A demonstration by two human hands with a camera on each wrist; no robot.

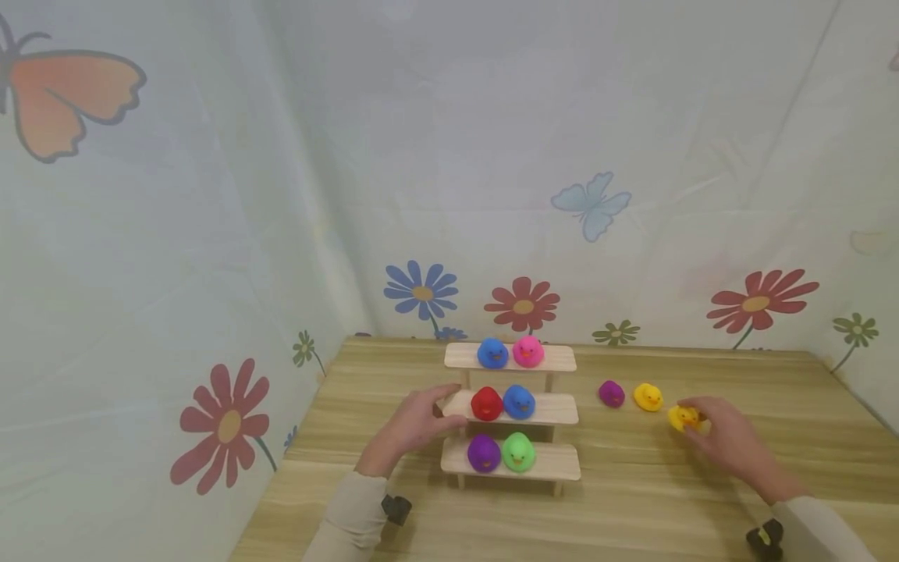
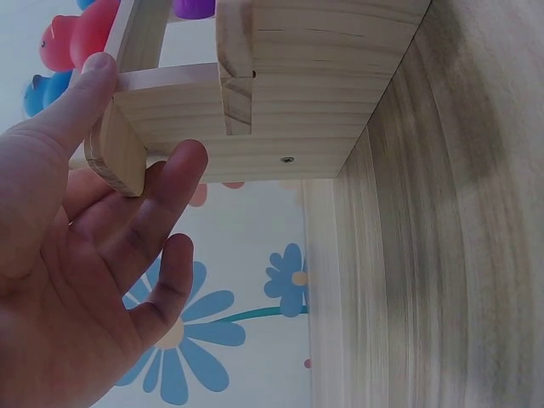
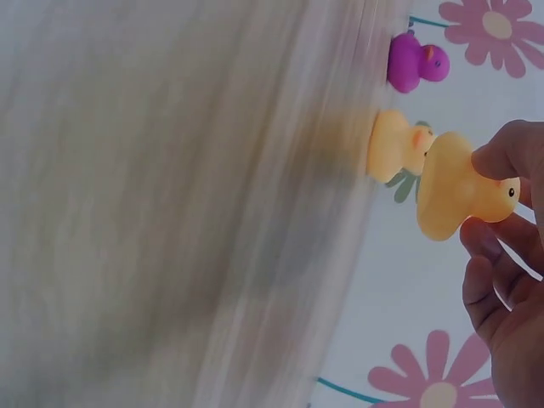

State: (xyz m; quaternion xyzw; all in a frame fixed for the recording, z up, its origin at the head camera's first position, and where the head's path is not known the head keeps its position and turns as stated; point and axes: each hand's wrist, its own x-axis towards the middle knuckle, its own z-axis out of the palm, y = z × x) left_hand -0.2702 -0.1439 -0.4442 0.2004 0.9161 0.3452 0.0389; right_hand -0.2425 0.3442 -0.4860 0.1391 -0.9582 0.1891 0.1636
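Observation:
My right hand [image 1: 736, 441] pinches a yellow rubber duck [image 3: 449, 189] between thumb and fingers, and the right wrist view shows it lifted off the table. My left hand [image 1: 416, 421] grips the left end of the middle step of a three-step wooden stand [image 1: 556, 409], thumb on the step's edge and fingers behind it. On the top step sit a blue duck [image 1: 493, 353] and a pink duck [image 1: 528, 352]. A red duck [image 1: 487, 404] and another blue duck [image 1: 520, 402] share the middle step. The bottom step bears a purple duck [image 1: 484, 454] and a green duck [image 1: 518, 453].
Between the stand and my right hand, a small purple duck [image 1: 612, 394] and a second yellow duck [image 1: 648, 397] stand on the wood-grain table [image 1: 632, 507]. A white curtain [image 1: 449, 156] printed with flowers and butterflies hangs along the table's back and left.

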